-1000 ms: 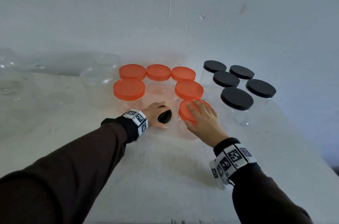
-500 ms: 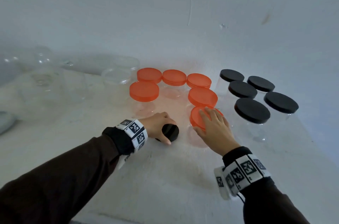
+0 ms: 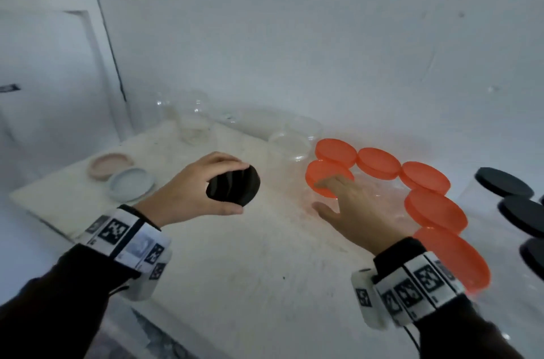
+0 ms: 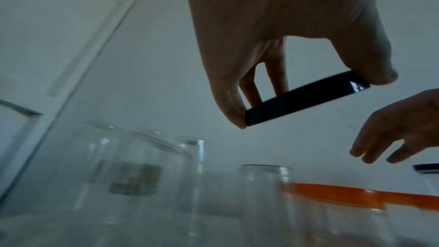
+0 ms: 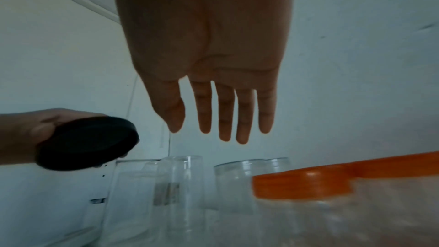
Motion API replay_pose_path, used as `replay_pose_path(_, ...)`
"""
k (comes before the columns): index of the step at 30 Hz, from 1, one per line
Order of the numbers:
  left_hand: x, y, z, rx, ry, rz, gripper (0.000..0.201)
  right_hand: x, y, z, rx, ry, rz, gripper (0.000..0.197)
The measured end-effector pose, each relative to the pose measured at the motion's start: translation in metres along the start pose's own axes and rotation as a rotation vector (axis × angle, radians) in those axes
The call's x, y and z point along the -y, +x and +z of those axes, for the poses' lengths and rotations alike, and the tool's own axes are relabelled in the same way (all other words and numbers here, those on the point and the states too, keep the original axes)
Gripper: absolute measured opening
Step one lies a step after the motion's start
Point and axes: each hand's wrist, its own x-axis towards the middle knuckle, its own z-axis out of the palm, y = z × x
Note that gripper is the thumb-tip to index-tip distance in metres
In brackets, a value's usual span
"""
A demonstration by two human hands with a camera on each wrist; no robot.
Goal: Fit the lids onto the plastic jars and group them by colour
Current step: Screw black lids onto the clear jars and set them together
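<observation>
Your left hand point(image 3: 188, 191) held the round black plastic lid point(image 3: 233, 184) off the white surface point(image 3: 241, 264), thumb on its near rim and the fingers point(image 4: 234, 114) curled over the far rim; the left wrist view showed it pinched edge to edge and tilted, its right side higher; the flat face lay at a slant rather than level, so I judged it would need squaring before it could seat on a mouth; the open clear plastic jar point(image 3: 290, 143) with no lid stood beyond and to the right of that lid, just left of the cluster of orange-lidded jars point(image 3: 379, 163), and apart from your fingers, not under them; your left hand was the nearer of the two to it, as far as the head view let me judge; more clear jars point(image 3: 194, 123) stood further back on the left, blurred, and I could not tell which you meant to cap; your right hand point(image 3: 359, 205) hovered palm down with fingers point(image 5: 224, 115) straight and slightly spread, holding nothing, over the near edge of the orange group, fingertips above the nearest-left orange lid point(image 3: 323, 179); whether they touched it I could not tell; the black-lidded jars point(image 3: 504, 182) stood at the far right, well apart from the lid you held; a capped jar would have to cross the orange group to join them
</observation>
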Motion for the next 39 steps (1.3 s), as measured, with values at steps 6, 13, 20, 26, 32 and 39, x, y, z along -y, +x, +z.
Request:
replay_pose_path(6, 0.053, -0.016, -0.067, -0.279, 0.075, -0.130, 0.082, 0.060, 0.098, 0.033, 0.018, 0.023, -0.145, 0.038)
replay_pose_path(13, 0.103, -0.019, -0.119, -0.337, 0.080, -0.170, 0.078, 0.097, 0.196, 0.053, 0.004, -0.021, -0.103, 0.046)
replay_pose_path(20, 0.144, -0.013, -0.146, -0.276, 0.075, -0.141, 0.072, 0.102, 0.247, 0.063, 0.092, -0.002, 0.072, 0.062)
replay_pose_path(26, 0.163, -0.005, -0.157, -0.230, 0.056, -0.112, 0.077, 0.100, 0.261, 0.071, 0.184, -0.004, 0.117, 0.064)
replay_pose_path(32, 0.164, 0.002, -0.159, -0.192, 0.038, -0.083, 0.078, 0.110, 0.261, 0.064, 0.187, -0.028, 0.171, 0.072)
replay_pose_path(39, 0.160, 0.005, -0.157, -0.199, 0.012, -0.025, 0.075, 0.116, 0.239, 0.052, 0.169, -0.112, 0.134, 0.072)
